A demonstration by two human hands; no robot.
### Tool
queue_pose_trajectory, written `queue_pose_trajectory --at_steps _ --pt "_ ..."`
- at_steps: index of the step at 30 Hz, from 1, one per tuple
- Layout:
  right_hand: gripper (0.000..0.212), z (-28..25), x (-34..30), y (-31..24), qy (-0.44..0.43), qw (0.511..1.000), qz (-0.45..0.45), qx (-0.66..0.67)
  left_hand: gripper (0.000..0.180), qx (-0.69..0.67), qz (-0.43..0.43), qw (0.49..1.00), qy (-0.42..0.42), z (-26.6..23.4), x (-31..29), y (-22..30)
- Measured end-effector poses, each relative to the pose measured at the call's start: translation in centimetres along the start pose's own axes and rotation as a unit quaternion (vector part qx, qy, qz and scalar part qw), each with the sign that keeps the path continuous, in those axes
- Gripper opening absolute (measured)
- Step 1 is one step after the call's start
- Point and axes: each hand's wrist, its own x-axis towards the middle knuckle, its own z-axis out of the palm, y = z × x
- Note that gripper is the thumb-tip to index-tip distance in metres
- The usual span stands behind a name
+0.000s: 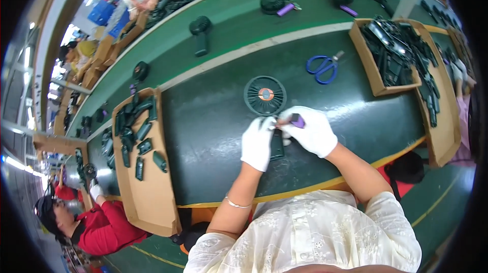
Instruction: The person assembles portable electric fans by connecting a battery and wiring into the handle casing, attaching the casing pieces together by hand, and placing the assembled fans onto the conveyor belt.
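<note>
Left hand [257, 143] curls at the fan [265, 104], hold unclear; right hand [314, 133] clasps a purple cylinder [298, 120]. The orange hub label [265, 94] is illegible.

On my feed, the fan head [265, 95] lies on the workbench [208, 120], just beyond the left hand [257, 143] and right hand [314, 133]. Scissors [333, 60] lie far right; farther right, a carton [365, 62] holds parts [389, 49]. Left, another carton [150, 196] holds casings [144, 146]. Behind, a conveyor [234, 24] carries fans [202, 26].

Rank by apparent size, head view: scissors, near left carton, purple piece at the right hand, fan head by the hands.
1. Near left carton
2. Fan head
3. Scissors
4. Purple piece, visible part only
</note>
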Motion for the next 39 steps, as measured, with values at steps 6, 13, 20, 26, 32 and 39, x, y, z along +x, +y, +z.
queue_pose_trajectory --at_steps 6,13,20,26,32,39 --pt "0.015 0.3 0.8 0.7 0.027 0.999 -0.006 -0.047 0.034 -0.377 -0.213 0.901 -0.033 -0.4 0.6 0.6" --pt "0.021 0.3 0.7 1.1 0.045 0.969 -0.128 -0.206 0.039 -0.402 -0.253 0.875 -0.092 -1.7 0.5 1.0" --pt "0.025 0.6 0.7 1.4 0.027 0.967 -0.134 -0.215 0.041 -0.428 -0.255 0.862 -0.097 -1.7 0.8 0.3" --pt "0.028 0.9 0.7 1.8 0.051 0.936 -0.216 -0.272 0.039 -0.468 -0.254 0.842 -0.086 -1.3 0.9 0.3" --pt "0.034 1.1 0.8 1.7 0.044 0.898 -0.272 -0.342 0.031 -0.459 -0.209 0.862 -0.055 -0.9 1.0 -2.1" --pt "0.028 1.0 0.7 1.8 0.046 0.952 -0.177 -0.245 0.037 -0.47 -0.254 0.84 -0.096 -1.7 0.9 0.0"
